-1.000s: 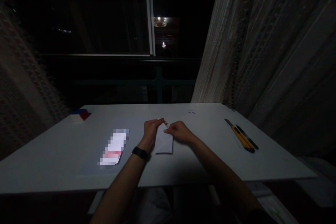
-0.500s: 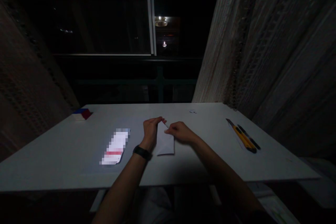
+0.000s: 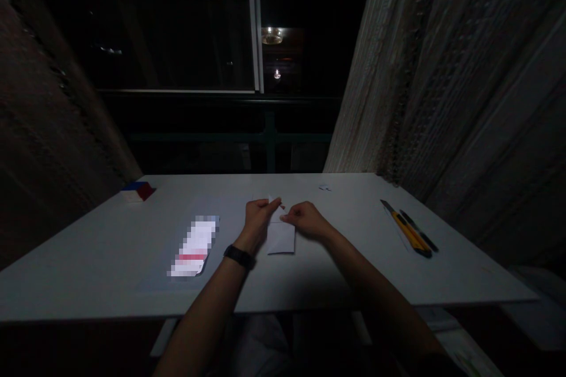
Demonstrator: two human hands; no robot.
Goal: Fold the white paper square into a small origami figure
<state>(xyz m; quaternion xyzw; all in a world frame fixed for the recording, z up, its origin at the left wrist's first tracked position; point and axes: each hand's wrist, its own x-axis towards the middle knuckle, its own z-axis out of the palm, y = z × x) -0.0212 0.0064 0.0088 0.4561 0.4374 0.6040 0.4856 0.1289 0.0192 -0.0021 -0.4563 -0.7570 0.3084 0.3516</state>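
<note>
A small folded sheet of white paper (image 3: pixel 282 239) lies on the white table (image 3: pixel 336 271) in front of me. My left hand (image 3: pixel 258 221), with a dark watch on its wrist, pinches the paper's far end with closed fingers. Closed fingers of my right hand (image 3: pixel 306 221) press on the same far end from the right. The fingertips of both hands almost meet above the paper.
A lit phone (image 3: pixel 194 245) lies left of my hands. A red and blue block (image 3: pixel 137 191) sits at the far left corner. A yellow utility knife (image 3: pixel 405 228) and a dark pen (image 3: pixel 418 230) lie at the right. Curtains hang on both sides; a dark window is behind.
The paper looks shorter and its far tip has been folded inward. Both hands have moved slightly closer together at the paper's far end.
</note>
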